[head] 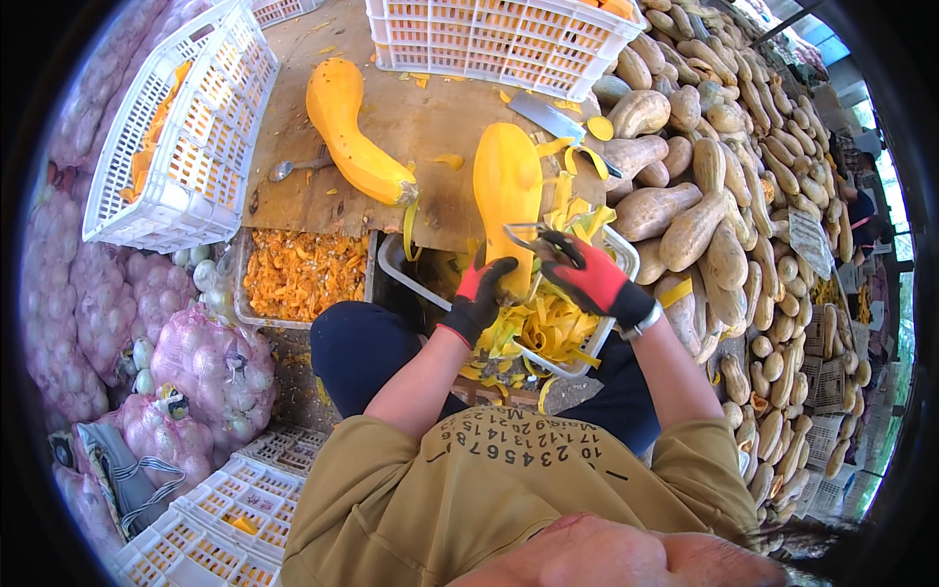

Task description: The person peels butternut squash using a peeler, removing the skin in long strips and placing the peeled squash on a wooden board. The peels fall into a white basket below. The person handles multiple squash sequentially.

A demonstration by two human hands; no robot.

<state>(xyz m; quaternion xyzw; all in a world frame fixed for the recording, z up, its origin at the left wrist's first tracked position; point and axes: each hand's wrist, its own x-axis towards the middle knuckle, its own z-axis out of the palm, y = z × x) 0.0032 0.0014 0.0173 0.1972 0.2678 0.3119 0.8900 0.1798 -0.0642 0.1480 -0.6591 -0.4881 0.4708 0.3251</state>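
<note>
In a red and black glove, my left hand [480, 293] grips the lower end of a peeled yellow squash [506, 172] that leans on the edge of the wooden board [286, 205]. My right hand [590, 275], gloved alike, holds a metal peeler [522, 233] against the squash's side. Below both hands, a white plastic tub [627, 253] holds yellow peel strips [554, 323]. A second peeled squash [352, 139] lies on the board to the left. Near the board's right edge is a cleaver-like knife [546, 117], with peel over its handle; a metal spoon [282, 170] lies at the left.
White plastic crates [242, 95] with orange pieces stand left and at the far side [506, 48]. A tray [240, 282] of orange pulp is left of my knees. Unpeeled squashes [653, 209] are piled right; net bags of onions [213, 374] lie left, more crates [235, 506] lower left.
</note>
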